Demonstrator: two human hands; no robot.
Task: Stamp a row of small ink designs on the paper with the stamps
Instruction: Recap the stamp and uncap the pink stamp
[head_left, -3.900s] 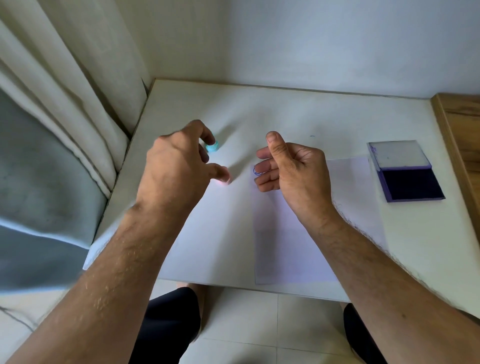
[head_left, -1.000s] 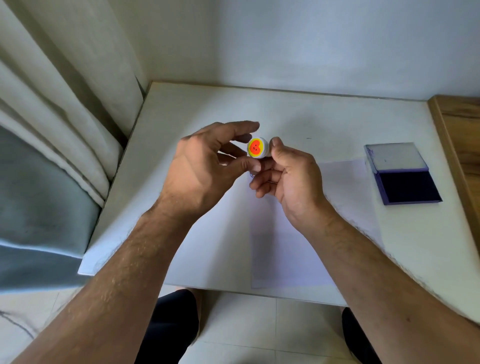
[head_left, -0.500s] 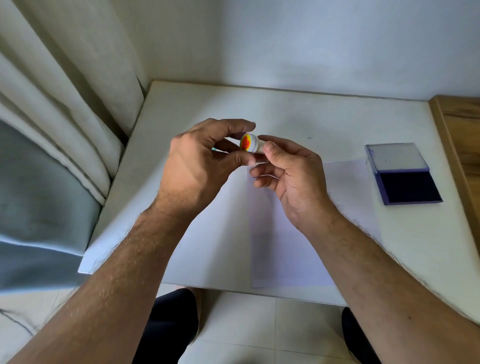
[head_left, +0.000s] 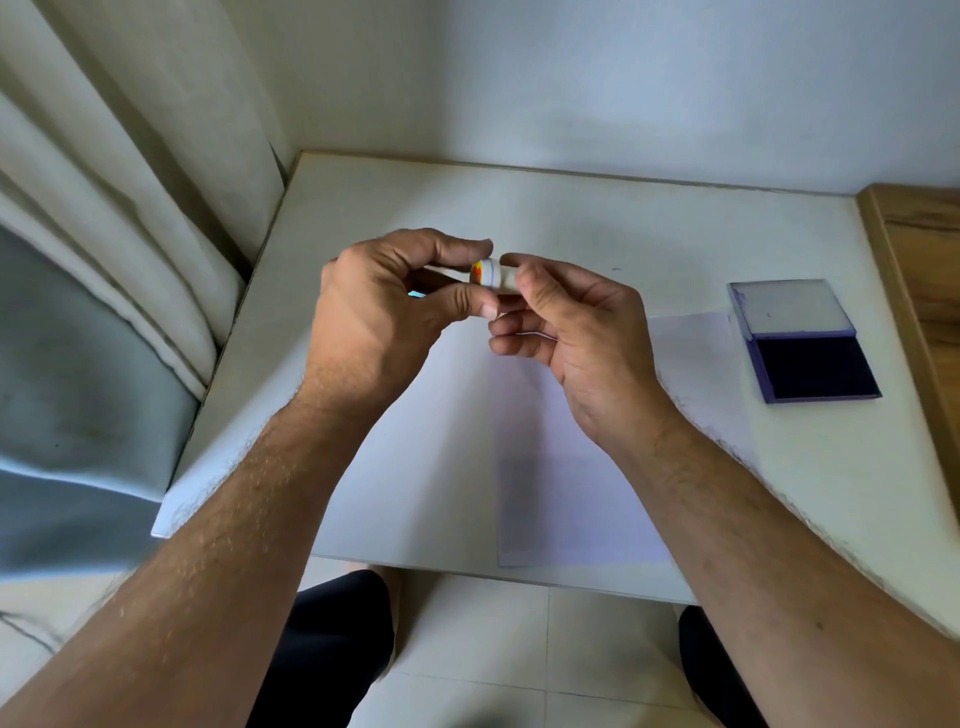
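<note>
Stamp (head_left: 491, 274) base hidden by fingers (head_left: 537, 296) (teal bit unidentifiable), design too blurred.

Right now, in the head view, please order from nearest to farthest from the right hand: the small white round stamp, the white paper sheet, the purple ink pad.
1. Small white round stamp: pinched in right hand.
2. White paper sheet: below.
3. Purple ink pad: far right.

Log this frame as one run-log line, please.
stage: readying stamp | left hand: pinches stamp | right hand: pinches stamp | paper: no prints visible | ink pad: open, untouched
</note>
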